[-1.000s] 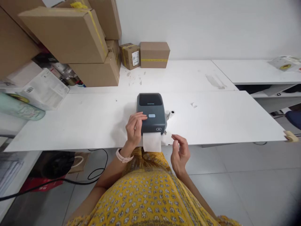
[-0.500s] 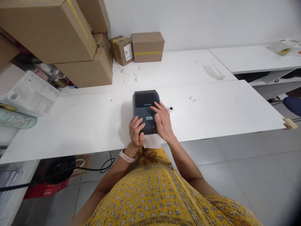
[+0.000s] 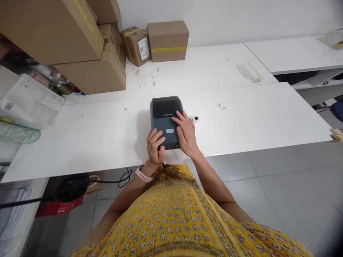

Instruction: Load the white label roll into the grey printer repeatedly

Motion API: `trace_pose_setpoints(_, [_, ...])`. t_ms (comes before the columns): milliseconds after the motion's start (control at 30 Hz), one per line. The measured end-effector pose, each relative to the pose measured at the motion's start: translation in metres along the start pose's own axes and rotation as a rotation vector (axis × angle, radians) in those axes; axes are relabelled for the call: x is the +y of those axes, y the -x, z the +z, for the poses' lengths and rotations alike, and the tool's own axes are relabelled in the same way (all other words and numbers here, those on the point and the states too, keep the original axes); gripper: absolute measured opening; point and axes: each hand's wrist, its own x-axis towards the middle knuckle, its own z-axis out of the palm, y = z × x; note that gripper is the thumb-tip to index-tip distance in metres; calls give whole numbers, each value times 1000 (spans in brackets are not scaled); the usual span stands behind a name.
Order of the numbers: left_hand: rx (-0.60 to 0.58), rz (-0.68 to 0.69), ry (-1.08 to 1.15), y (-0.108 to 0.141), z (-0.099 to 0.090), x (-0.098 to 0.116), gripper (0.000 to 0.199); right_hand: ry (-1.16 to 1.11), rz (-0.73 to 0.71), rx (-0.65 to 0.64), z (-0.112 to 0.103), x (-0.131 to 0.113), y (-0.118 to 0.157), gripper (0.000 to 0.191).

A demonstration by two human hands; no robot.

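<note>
A dark grey device [image 3: 164,124] with a black glossy top panel and a small light-blue label lies on the white table near its front edge. Around its lower left side my left hand [image 3: 154,146] is wrapped, the fingers curled on its surface. My right hand [image 3: 187,135] rests on the right side with fingers spread over the top. Just right of those fingers sits a small white roll [image 3: 195,119] with a dark centre. A white paper piece [image 3: 174,156] shows below the device at the table edge.
Cardboard boxes [image 3: 91,73] are stacked at the left, with two smaller boxes [image 3: 168,41] by the wall. A clear plastic container [image 3: 34,103] and a green bottle [image 3: 20,132] lie at the far left. A white scrap [image 3: 222,106] is on the table [image 3: 254,121].
The camera view has shifted slightly, so the table and boxes sit a little higher. My right thumb has lowered and lies flatter against the device. My left hand keeps its place.
</note>
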Motion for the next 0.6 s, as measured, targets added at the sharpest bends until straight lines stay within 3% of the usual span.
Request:
trace_pose_setpoints(67, [-5,-137,58,5,-9,10,34,-44,10,-18,-2,3,0,46])
trace_pose_setpoints(167, [107,-532,175,17,-25,25,44,-102,24,-59,-6,7,2,48])
trace_pose_setpoints(200, [99,-667,216,20,-30,30,41,-120,24,-79,-8,9,2,48])
trace_pose_setpoints(267, [-41,-870,291,25,-40,39,38,-151,22,-119,-11,11,3,49])
trace_pose_setpoints(367, [-386,-1034,415,24,-50,53,47,-180,18,-148,-14,13,4,49])
trace_pose_setpoints(433, [-554,-1126,526,20,-50,63,47,-186,13,-139,-14,13,5,48])
trace_pose_setpoints(500, [-613,-1194,608,16,-47,71,46,-181,7,-122,-13,13,6,47])
trace_pose_setpoints(600, [-575,-1195,633,11,-42,79,46,-156,-2,-99,-11,13,6,45])
